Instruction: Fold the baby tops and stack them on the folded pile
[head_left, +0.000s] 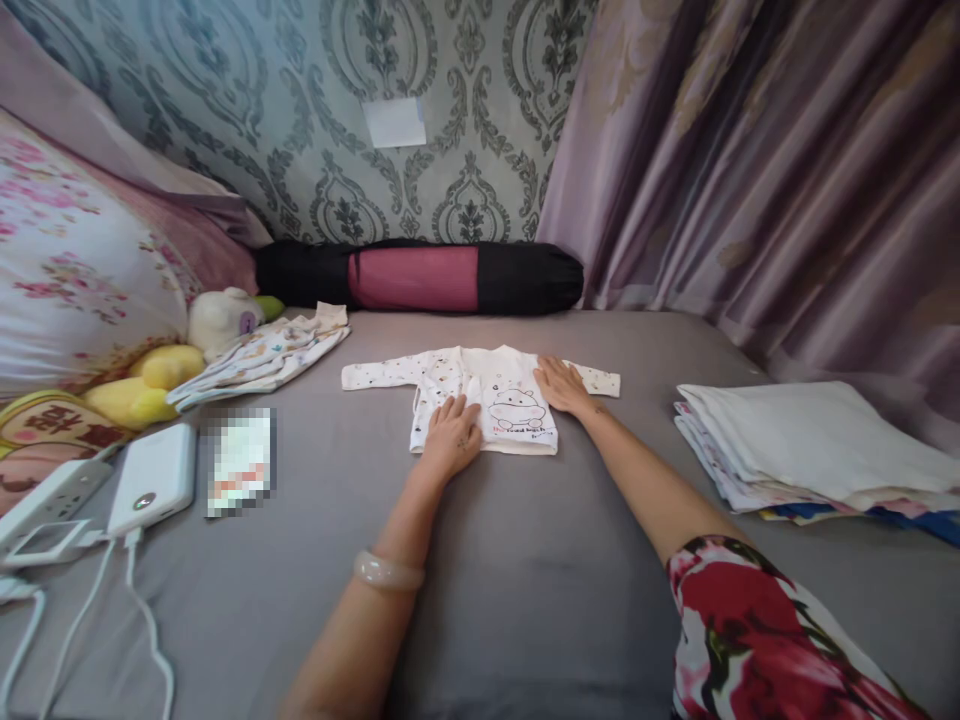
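Your left hand (pixel 453 440) and right hand (pixel 564 387) rest flattened on the shirt (pixel 514 406), gripping nothing; smooth outward, hem (pixel 525 449) parallel to the far edge of the bed (pixel 517 560).

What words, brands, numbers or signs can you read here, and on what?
Small shirt: red and dark lettering, too small to read surely.
Oval patch at left edge: Chinese characters, too blurred to read surely.
Pixelated item: unreadable.
White plush: mark on its purple patch, too small.

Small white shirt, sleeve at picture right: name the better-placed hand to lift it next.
Likely the right hand: it rests at the base of that sleeve; the left hand rests farther off.
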